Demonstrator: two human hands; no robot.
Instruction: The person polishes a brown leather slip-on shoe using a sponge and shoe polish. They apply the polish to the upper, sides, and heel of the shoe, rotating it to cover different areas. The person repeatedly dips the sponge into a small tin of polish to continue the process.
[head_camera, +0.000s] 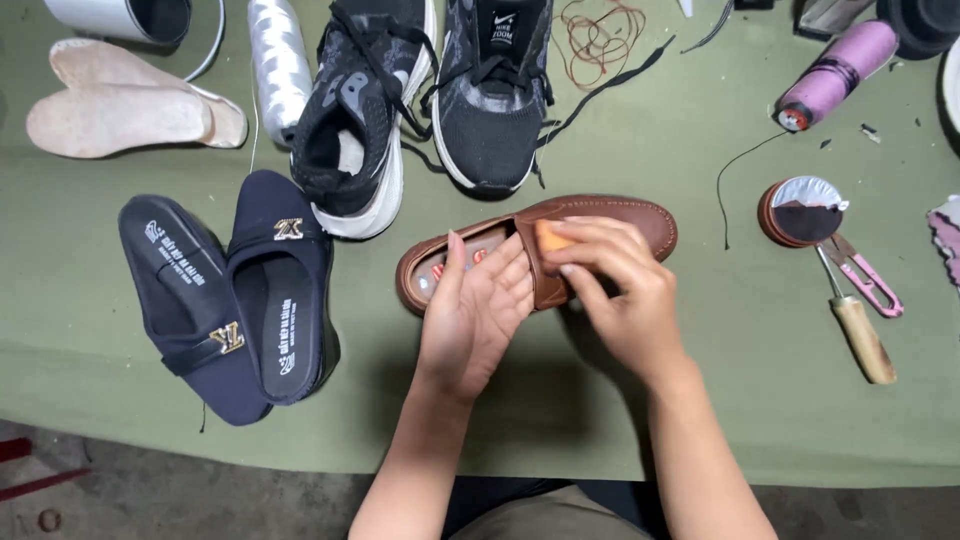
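Brown loafer (610, 215) lies on its side mid-bench, toward the front edge. Left hand (475, 310) grips the heel end, steadying it. Right hand (615, 290) pinches a small orange piece (550, 238), probably a sponge, against the strap. Black slippers (235, 300) lie at the left.

The left hand (475, 310) covers the middle of the brown loafer (620, 222), and the right hand (612, 285) hides its near edge. Only a corner of a small orange thing (550, 238) shows under the right fingers (590, 240); what it is cannot be told. The top edge cuts off both black sneakers (365, 100), the silver thread cone (278, 62) and the white cup (120, 18). The right edge cuts a pale scrap (947, 240).
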